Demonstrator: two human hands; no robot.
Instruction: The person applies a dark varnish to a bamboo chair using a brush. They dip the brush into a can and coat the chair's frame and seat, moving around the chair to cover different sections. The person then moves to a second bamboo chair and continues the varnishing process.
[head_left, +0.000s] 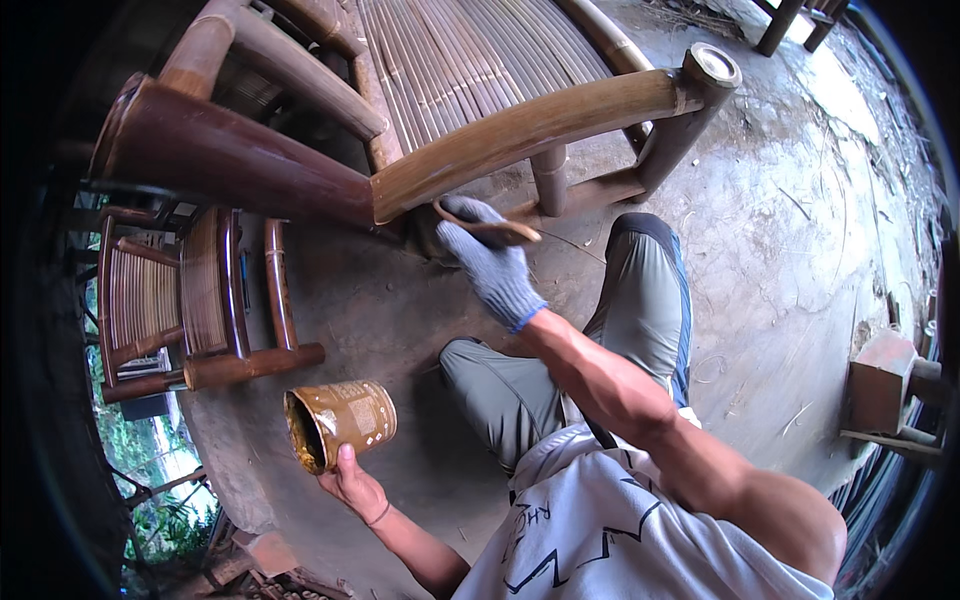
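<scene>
- A wood-edged, brush-like tool is being clamped in the gloved right hand, just below the near end of the curved rail; contact is being hidden.
- A tilted brown can is being clamped in the bare left hand, mouth leftward, yellowish coating showing.
- Step, judged: the bamboo seat is apparently being coated around that joint, ahead of the person.
- Next move, judged: careful tool angling is being called for, plus can steadiness against spilling.
- Farther left, second bamboo seat is being shown.
</scene>
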